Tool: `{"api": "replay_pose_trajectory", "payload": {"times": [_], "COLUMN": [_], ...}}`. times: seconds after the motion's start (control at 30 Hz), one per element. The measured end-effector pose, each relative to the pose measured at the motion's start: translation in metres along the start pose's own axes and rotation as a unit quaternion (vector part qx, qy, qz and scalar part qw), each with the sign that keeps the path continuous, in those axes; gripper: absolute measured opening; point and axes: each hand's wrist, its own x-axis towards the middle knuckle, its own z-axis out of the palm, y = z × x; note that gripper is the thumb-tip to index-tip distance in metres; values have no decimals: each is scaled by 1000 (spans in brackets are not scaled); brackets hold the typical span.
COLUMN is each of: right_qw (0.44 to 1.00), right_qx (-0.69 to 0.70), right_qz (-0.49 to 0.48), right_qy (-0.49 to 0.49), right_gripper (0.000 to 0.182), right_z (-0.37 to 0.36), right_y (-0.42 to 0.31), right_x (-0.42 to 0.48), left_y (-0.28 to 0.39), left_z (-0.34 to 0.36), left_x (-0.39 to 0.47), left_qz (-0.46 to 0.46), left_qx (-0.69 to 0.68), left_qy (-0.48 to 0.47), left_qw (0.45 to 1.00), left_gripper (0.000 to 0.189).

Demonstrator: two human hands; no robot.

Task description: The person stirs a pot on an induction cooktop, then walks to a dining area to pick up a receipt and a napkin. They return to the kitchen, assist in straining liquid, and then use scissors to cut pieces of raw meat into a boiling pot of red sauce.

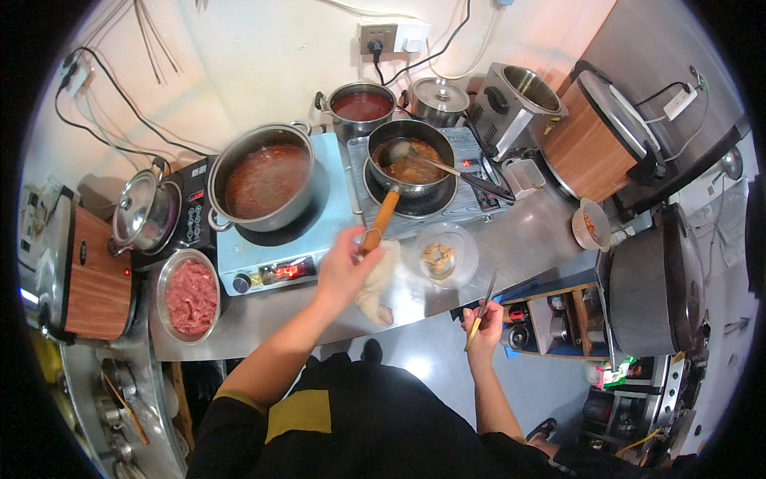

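Observation:
My left hand (347,263) grips the wooden handle (383,218) of a small dark saucepan (410,187) on an induction cooker. Brown broth with pieces of food is in the pan, and a ladle (440,163) rests in it with its black handle over the right rim. In my right hand (488,326) is a slim metal utensil with a gold-coloured end (474,333), held over the counter's front edge; its exact kind is unclear. Between the hands lie a crumpled cream cloth (377,290) and a clear plastic bowl (464,272) with pale brown food pieces.
To the left, a large steel pot (263,224) of reddish broth stands on a light-blue cooker (329,209), near a bowl of raw meat (191,296). Behind are a pot of red liquid (361,106) and a lidded pot (441,99). A small tub (589,226) stands at right.

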Motion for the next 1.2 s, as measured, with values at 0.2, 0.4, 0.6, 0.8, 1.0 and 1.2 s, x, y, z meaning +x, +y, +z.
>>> {"api": "replay_pose_trajectory", "payload": {"times": [0.2, 0.4, 0.6, 0.8, 1.0, 1.2], "right_qw": [999, 996, 970, 858, 950, 940], "right_qx": [9, 18, -232, -496, -239, -189], "right_qz": [25, 78, 25, -76, -128, -170], "right_qy": [25, 37, 68, 107, 156, -228], "right_gripper": [32, 36, 44, 54, 41, 44], "right_z": [-13, -26, -48, -54, -53, 51], "right_y": [-7, 8, 26, 15, -5, -81], "right_x": [2, 4, 19, 53, 75, -1], "left_y": [-4, -5, 3, -21, -66, -71], "left_z": [-5, -41, -42, -48, -74, -130], "left_x": [8, 30, 31, -13, -88, -144], "left_qz": [25, 12, 4, -3, -34, -105], "left_qx": [35, -35, -72, -115, 7, -63], "left_qy": [21, -34, -48, -52, -71, 45], "left_qw": [999, 999, 996, 992, 997, 991], "left_gripper": [38, 29, 36, 49, 38, 24]}}
